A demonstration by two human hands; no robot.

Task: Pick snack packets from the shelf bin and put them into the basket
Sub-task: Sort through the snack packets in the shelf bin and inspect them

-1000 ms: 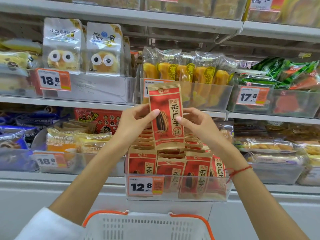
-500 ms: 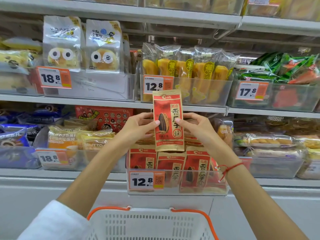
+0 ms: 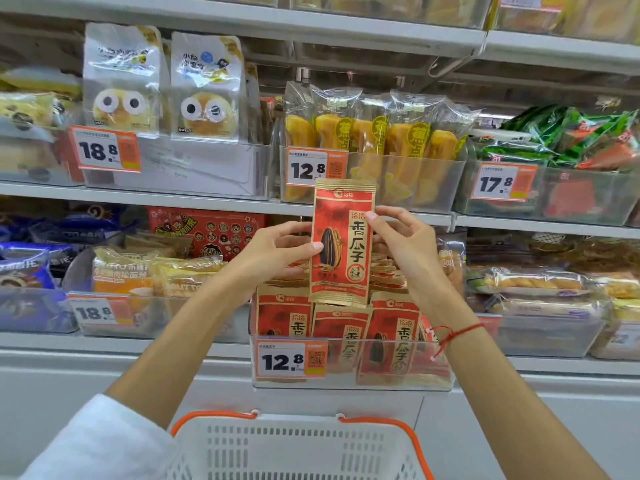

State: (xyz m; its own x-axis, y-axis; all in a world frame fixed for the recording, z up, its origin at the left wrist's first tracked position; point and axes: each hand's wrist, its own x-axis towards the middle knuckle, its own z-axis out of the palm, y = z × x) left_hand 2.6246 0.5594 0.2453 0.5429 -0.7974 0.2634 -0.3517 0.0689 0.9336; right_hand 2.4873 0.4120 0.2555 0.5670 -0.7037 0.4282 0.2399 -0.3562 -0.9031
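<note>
head: our left hand [image 3: 273, 252] and right hand [image 3: 403, 245] pinch the red seed packet [image 3: 341, 242] by its side edges, upright above the shelf bin [image 3: 349, 381] | handling: we judge it light, crinkly, slippery; edge grip suits | basket [image 3: 298, 445] below.

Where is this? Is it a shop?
Most likely a shop's snack aisle. White shelves carry clear plastic bins of packets with orange-and-white price tags, and a white plastic basket with orange handles waits below. Both hands hold up a red sunflower-seed packet.
</note>
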